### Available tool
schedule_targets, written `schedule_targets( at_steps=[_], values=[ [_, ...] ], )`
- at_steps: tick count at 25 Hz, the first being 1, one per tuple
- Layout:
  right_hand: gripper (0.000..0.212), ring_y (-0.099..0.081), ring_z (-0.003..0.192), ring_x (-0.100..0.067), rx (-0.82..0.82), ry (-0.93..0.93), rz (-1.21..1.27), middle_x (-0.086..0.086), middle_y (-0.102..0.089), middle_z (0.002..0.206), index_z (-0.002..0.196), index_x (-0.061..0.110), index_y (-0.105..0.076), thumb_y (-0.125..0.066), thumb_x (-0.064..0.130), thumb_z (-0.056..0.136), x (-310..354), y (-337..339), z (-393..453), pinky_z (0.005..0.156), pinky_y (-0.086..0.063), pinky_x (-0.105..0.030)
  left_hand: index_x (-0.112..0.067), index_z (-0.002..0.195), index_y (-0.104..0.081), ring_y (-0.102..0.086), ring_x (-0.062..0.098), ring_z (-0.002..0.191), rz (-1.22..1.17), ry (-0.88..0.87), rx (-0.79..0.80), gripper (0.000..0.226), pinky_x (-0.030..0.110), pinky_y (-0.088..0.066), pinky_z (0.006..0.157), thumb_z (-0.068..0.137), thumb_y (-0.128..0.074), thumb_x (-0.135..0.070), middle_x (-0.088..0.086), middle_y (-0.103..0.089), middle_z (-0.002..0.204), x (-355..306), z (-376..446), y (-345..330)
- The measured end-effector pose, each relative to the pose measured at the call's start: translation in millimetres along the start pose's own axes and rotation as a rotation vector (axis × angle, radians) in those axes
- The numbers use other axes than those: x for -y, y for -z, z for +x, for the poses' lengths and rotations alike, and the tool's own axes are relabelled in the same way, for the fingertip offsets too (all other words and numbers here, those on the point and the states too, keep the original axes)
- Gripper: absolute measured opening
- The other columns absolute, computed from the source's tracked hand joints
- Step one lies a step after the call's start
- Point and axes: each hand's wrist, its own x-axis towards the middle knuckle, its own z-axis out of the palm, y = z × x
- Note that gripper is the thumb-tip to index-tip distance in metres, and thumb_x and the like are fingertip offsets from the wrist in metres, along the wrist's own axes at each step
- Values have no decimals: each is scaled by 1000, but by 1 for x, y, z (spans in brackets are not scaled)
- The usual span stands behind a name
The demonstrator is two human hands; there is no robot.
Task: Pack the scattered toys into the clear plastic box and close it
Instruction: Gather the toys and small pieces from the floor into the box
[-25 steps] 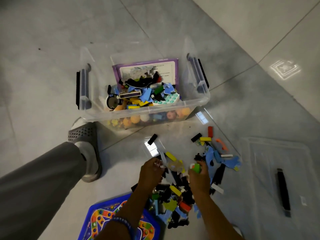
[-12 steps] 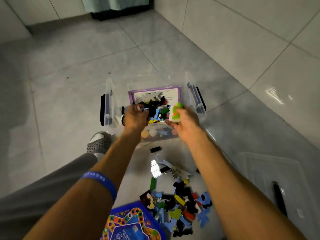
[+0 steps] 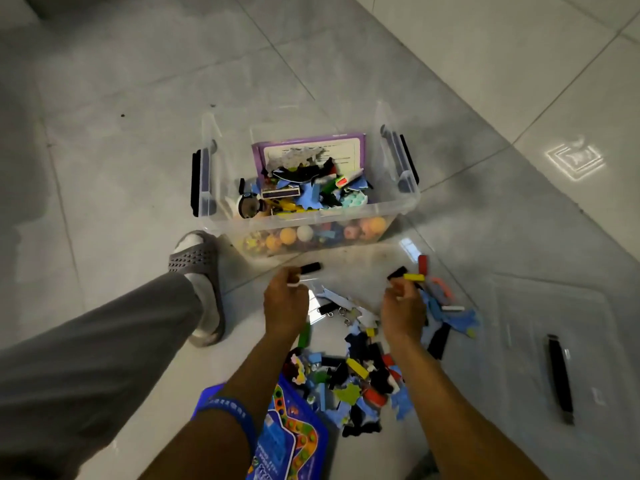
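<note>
Floor: grey glossy tiles [image 3: 104,140] with pale grout lines; a window's light glints at 2 o'clock.
Clear plastic box [image 3: 408,202]: open on the floor at 12 o'clock from the hands, with dark latches on its left and right ends.
Box contents: a purple-bordered card [image 3: 311,150] leans against the far wall; blue, black, green and yellow flat pieces are heaped in front of it; orange and white balls [image 3: 294,235] show through the near wall at the bottom.
Lid [image 3: 554,341]: clear, flat on the floor at 3 o'clock, well apart from the box, with a black strip [image 3: 559,375] lying on it.
Scattered toys [image 3: 353,382]: a loose pile of coloured pieces at 6 o'clock from the box, between and below the two hands, spreading toward 4 o'clock.
Blue game board [image 3: 294,441]: at 6 o'clock, touching the pile's near edge.
Left hand [image 3: 285,303]: low over the floor, fingers curled; its grip pinches a small pale piece, just beside a black block [image 3: 310,268].
Right hand [image 3: 401,308]: over the pile's right part, fingers curled; whether its grip holds anything cannot be told. A yellow bar [image 3: 414,277] lies just beyond its fingertips.
Leg: grey trousers and a grey slipper [image 3: 197,258] at 9 o'clock, near the box's left corner.
</note>
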Motion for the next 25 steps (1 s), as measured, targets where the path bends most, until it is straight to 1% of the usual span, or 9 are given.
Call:
schedule_targets(
  at_steps=[3,7,9,11,13,16,18,22,25],
  values=[
    [42,-55,112,-27,206,40,-327,-8,-54,132,131,15,-48,-52,11,89,-58,-7,12,79,-42,-30,-18,120,-56,-56,22,104,280,50,99,36,33,-46,91,86,-56,-6,7,-58,120,50,5,-14],
    [73,-34,136,-31,298,377,-749,-9,-26,154,148,20,-24,-60,40,87,-76,-47,27,102,-41,-45,-20,140,-39,-35,26,129,646,-195,212,57,32,-38,99,87,-58,-14,8,-34,146,55,37,-33],
    [85,-24,140,-35,348,422,-922,-10,-13,158,151,25,-11,-58,52,85,-84,-72,32,101,-39,-52,-23,149,-22,-20,33,139,892,-310,317,73,43,-38,103,87,-62,-27,12,-14,156,56,64,-48],
    [80,-39,130,-38,307,468,-990,-14,-30,151,147,22,-27,-63,49,82,-94,-85,36,88,-48,-51,-24,150,-20,-17,37,140,1030,-392,392,79,50,-41,101,85,-64,-33,14,-11,157,66,87,-60],
    [58,-55,103,-32,222,540,-955,-14,-52,125,130,15,-48,-67,40,82,-103,-88,40,69,-53,-38,-17,138,-42,-37,39,126,1044,-464,378,67,46,-52,85,78,-71,-20,18,-36,144,80,100,-66],
    [37,-55,94,-22,250,416,-805,-6,-51,113,121,15,-47,-58,29,89,-107,-83,42,67,-51,-28,-10,112,-59,-53,33,90,989,-533,280,46,32,-46,56,69,-73,-2,15,-57,104,97,99,-69],
    [33,-57,86,-18,249,304,-698,-2,-49,106,114,14,-46,-60,23,86,-104,-76,43,65,-51,-25,-11,109,-55,-51,27,85,877,-442,261,36,32,-40,56,75,-63,0,10,-56,93,99,90,-69],
    [17,-46,60,-10,316,47,-252,-1,-48,82,95,9,-49,-60,9,83,-101,-60,52,49,-34,-15,-11,104,-55,-54,24,82,811,-327,227,16,28,-34,57,88,-56,-11,9,-57,92,105,78,-63],
    [6,-50,49,-16,411,-291,201,-6,-53,61,83,6,-54,-54,3,88,-98,-44,57,42,-42,-21,-8,105,-59,-53,25,90,888,-375,199,21,28,-35,62,88,-63,-19,12,-55,102,107,77,-55]
  ],
)
